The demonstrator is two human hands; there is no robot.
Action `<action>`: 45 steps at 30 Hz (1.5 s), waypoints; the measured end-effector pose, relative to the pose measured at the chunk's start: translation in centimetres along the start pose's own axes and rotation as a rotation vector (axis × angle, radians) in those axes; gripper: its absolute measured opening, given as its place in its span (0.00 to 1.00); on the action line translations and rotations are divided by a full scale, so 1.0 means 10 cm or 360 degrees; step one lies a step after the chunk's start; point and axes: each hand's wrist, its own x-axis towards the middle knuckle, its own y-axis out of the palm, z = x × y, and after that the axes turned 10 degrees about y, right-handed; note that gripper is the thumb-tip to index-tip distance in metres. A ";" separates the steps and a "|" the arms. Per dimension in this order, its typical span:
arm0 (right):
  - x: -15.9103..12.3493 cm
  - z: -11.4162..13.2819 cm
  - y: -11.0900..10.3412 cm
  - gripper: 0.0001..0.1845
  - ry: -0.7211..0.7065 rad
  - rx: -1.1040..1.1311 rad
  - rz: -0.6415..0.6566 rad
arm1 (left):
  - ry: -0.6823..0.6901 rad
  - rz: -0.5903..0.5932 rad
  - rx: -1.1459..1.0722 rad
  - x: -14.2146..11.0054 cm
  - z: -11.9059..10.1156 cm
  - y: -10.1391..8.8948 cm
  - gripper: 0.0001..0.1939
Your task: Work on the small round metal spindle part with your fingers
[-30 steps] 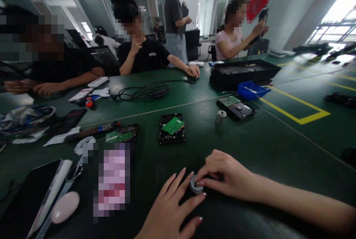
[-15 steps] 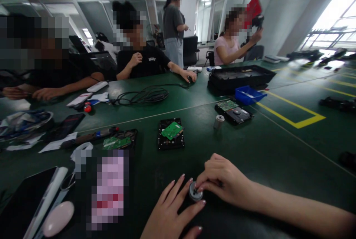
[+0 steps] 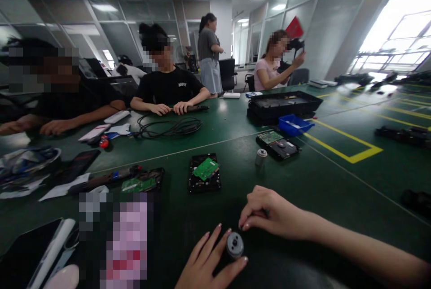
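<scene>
Left hand (image 3: 209,263) spread around a metal cylinder (image 3: 235,246), top uncovered; right hand (image 3: 264,210), beside it, pinched together, contents unclear.

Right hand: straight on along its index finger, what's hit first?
Likely the grey metal cylinder: it sits just below-left of the fingertips of the right hand in the head view. Depth is unclear, so the hand might pass above it.
</scene>
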 end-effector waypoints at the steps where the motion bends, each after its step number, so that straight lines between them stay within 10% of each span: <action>1: 0.02 -0.05 -0.03 0.07 0.0044 0.0014 0.0088 | 0.0014 0.0019 0.0012 -0.01 0.00 0.01 0.33; 9: 0.09 -0.44 -0.02 0.11 0.0159 -0.0037 0.0390 | 0.0032 0.0030 0.0076 -0.02 -0.01 0.03 0.32; 33: 0.09 -0.52 -0.03 0.10 -0.0027 -0.0120 0.0425 | -0.0320 0.0249 -0.0566 0.18 -0.08 -0.41 0.27; 45: -0.03 0.07 0.11 0.09 -0.0084 0.0188 -0.0037 | -0.0371 0.0200 -0.0685 0.15 -0.10 -0.38 0.27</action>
